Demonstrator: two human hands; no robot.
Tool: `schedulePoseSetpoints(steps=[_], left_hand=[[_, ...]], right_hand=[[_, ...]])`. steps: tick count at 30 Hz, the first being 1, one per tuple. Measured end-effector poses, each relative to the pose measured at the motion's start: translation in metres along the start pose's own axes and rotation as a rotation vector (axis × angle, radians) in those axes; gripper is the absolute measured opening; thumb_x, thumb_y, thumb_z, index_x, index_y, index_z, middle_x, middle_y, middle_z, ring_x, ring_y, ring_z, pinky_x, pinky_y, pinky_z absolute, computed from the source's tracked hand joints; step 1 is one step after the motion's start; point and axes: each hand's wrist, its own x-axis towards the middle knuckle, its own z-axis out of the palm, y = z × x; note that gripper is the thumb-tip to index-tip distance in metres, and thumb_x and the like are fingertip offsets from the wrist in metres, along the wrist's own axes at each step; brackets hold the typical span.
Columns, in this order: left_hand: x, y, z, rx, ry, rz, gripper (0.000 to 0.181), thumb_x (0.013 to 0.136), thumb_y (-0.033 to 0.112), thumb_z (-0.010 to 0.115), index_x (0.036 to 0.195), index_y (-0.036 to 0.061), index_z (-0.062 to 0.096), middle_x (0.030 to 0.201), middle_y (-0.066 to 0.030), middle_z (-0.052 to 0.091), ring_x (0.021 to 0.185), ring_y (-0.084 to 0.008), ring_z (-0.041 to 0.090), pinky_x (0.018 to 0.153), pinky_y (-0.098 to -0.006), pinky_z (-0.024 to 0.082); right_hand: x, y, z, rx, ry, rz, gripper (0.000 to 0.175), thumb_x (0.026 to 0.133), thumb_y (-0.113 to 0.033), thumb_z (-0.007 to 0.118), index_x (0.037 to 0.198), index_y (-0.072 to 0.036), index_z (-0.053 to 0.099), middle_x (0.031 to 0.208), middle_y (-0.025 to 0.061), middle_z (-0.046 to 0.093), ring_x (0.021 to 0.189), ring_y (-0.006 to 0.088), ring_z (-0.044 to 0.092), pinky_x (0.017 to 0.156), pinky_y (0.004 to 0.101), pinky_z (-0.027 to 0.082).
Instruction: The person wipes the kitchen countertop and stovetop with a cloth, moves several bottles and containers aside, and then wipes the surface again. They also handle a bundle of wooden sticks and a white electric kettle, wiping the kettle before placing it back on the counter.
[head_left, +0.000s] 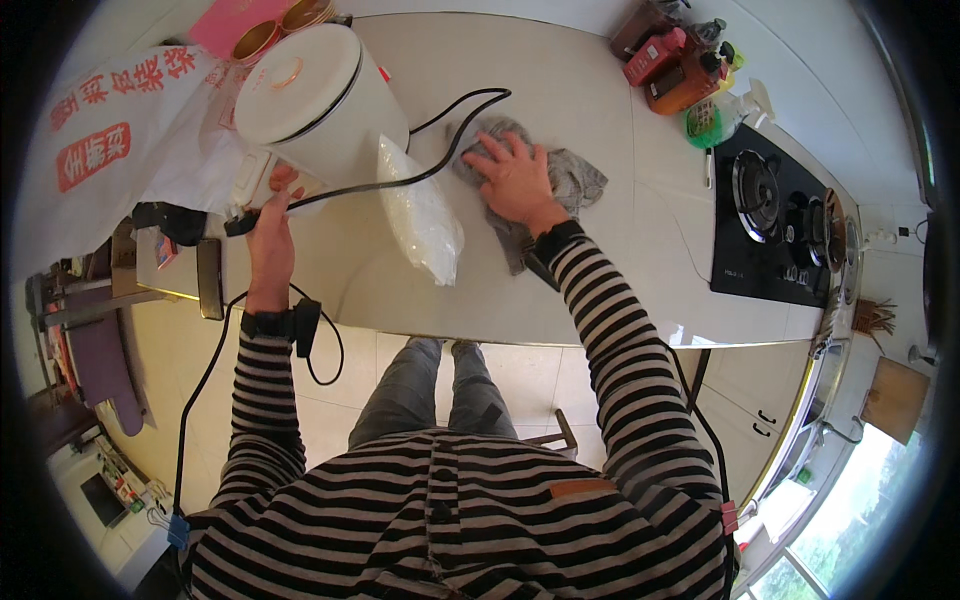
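Observation:
My right hand (517, 180) lies spread on a crumpled grey cloth (574, 176) on the pale countertop (600, 300). On the left, my left hand (271, 232) is closed round the black power cord (360, 186) near its plug, close to the handle of a white lidded electric pot (349, 105). The cord arches from that hand over a clear plastic packet with white contents (420, 214) and loops back behind the pot. Beneath the cloth, by my right wrist, a dark flat object (541, 271) shows in part.
A large white plastic bag (127, 142) with red print stands left of the pot, gold-lined pink cups (255, 41) behind it. A phone (210, 279) lies at the left edge. Bottles (682, 82) and a green spray bottle (712, 124) stand by the black gas hob (765, 225).

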Motion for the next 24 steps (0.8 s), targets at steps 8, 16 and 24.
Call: schedulePoseSetpoints(steps=[8,16,24], left_hand=[[0.002,-0.01,-0.008,-0.001,0.029,-0.077,0.022,0.085,0.012,0.059,0.105,0.0042,0.058,0.1,-0.0024,0.058,0.092,-0.0139,0.055,0.087,-0.0309,0.044],[-0.02,-0.011,0.001,0.046,0.215,-0.197,0.041,0.085,0.018,0.063,0.121,0.0097,0.047,0.104,0.0028,0.054,0.097,-0.013,0.051,0.089,-0.0286,0.039],[-0.031,-0.01,-0.016,-0.092,0.083,-0.483,0.058,0.088,0.03,0.06,0.136,0.0216,0.029,0.124,-0.0065,0.043,0.098,-0.0206,0.052,0.088,-0.0398,0.042]], right_hand=[[-0.108,-0.034,-0.005,0.121,0.036,-0.156,0.03,0.073,-0.016,0.062,0.101,-0.026,0.066,0.13,-0.0047,0.051,0.122,0.0261,0.041,0.096,0.0536,0.032],[-0.193,-0.052,-0.006,0.187,0.158,0.057,0.024,0.067,-0.01,0.064,0.088,-0.022,0.067,0.122,-0.0058,0.056,0.116,0.0278,0.046,0.096,0.0504,0.034],[-0.319,-0.095,0.004,0.231,0.251,0.562,0.026,0.065,-0.001,0.057,0.081,-0.017,0.068,0.109,0.0017,0.062,0.104,0.0312,0.054,0.087,0.0441,0.044]])
